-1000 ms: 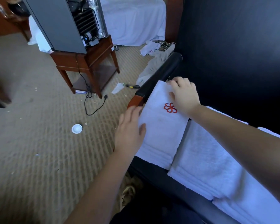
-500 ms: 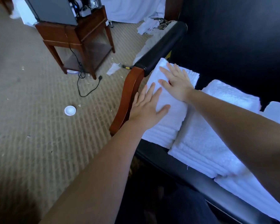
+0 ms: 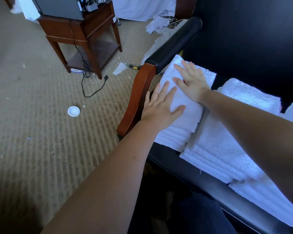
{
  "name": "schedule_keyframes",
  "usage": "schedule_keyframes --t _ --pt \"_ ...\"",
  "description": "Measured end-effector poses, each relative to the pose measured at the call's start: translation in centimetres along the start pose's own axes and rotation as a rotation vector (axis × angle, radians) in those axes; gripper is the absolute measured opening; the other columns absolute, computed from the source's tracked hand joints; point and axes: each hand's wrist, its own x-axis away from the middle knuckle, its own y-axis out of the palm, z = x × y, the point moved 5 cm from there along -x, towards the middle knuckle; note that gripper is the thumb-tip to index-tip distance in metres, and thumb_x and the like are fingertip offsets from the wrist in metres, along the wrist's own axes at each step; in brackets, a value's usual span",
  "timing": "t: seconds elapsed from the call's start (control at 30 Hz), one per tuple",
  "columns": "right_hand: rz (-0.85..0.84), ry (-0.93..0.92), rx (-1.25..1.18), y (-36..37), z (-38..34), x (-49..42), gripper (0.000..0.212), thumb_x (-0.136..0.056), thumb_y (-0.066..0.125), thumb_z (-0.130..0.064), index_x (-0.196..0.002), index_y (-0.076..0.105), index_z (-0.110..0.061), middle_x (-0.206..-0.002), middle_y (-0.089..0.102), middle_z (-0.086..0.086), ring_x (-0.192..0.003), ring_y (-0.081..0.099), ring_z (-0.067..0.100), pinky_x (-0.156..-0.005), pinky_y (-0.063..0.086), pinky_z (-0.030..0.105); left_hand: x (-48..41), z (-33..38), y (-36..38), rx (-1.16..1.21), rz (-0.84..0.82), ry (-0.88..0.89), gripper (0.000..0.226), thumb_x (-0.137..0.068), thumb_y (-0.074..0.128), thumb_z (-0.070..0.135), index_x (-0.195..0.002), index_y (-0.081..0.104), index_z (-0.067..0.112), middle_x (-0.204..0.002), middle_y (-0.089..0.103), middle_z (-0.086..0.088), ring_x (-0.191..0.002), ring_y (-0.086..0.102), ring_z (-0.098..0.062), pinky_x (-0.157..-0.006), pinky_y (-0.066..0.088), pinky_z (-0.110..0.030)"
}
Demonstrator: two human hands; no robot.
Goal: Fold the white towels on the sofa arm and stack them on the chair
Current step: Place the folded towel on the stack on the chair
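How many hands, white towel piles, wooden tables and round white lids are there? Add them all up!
Hands: 2, the left hand and the right hand
White towel piles: 3
Wooden side table: 1
Round white lid: 1
Total: 7

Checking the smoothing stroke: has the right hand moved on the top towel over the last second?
Yes. The right hand has slid left across the folded towel and now covers most of its red emblem, which lay clear beside the hand earlier.
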Motion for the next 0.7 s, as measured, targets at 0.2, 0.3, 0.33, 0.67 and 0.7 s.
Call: schedule_keyframes --t 0.2,0.3,0.33,0.67,0.7 --pt "-0.005 0.003 0.021 -0.2 -0.3 0.0 0.055 -0.102 0.027 -0.048 -0.154 0.015 -0.034 -0.163 0.001 -0.004 -0.149 -0.008 0.016 -0.120 -0.007 0.040 0.0 -0.4 -0.4 0.034 -0.026 0.008 0.071 -0.095 0.031 0.064 -0.155 0.007 0.034 -0.161 -0.014 0.014 -0.146 -0.020 -0.008 -0.120 -0.009 -0.044" --pt "-0.020 -0.001 0.051 -0.6 -0.9 0.2 0.056 -0.102 0.026 -0.048 -0.154 0.014 -0.032 -0.163 0.000 -0.004 -0.149 -0.009 0.016 -0.120 -0.007 0.041 0.2 -0.5 -1.0 0.050 -0.065 -0.004 0.072 -0.094 0.032 0.065 -0.155 0.006 0.035 -0.161 -0.014 0.015 -0.146 -0.020 -0.007 -0.120 -0.008 -0.044" --pt "-0.024 -0.003 0.058 -0.7 -1.1 0.4 0.056 -0.102 0.026 -0.048 -0.154 0.014 -0.032 -0.163 0.000 -0.003 -0.149 -0.009 0.017 -0.120 -0.007 0.041 0.3 -0.5 -1.3 0.051 -0.086 -0.006 0.073 -0.094 0.033 0.066 -0.155 0.006 0.035 -0.161 -0.014 0.015 -0.146 -0.020 -0.007 -0.120 -0.008 -0.044" --pt "0.090 -0.013 -0.135 -6.8 -2.9 3.8 0.050 -0.100 0.048 -0.031 -0.147 0.038 -0.019 -0.158 0.025 0.002 -0.146 0.021 0.016 -0.110 0.021 0.024 4.3 1.4 -7.5 0.235 0.049 0.056 0.053 -0.100 0.050 0.033 -0.149 0.035 0.020 -0.160 0.022 0.005 -0.148 0.014 -0.011 -0.121 0.005 -0.036" --pt "0.092 -0.032 -0.118 -7.3 -3.3 4.7 0.048 -0.100 0.050 -0.028 -0.146 0.040 -0.018 -0.157 0.028 0.002 -0.143 0.027 0.017 -0.104 0.026 0.022 5.1 1.4 -8.2 0.208 0.053 0.062 0.053 -0.100 0.050 0.031 -0.149 0.035 0.019 -0.160 0.023 0.003 -0.148 0.015 -0.012 -0.121 0.008 -0.037"
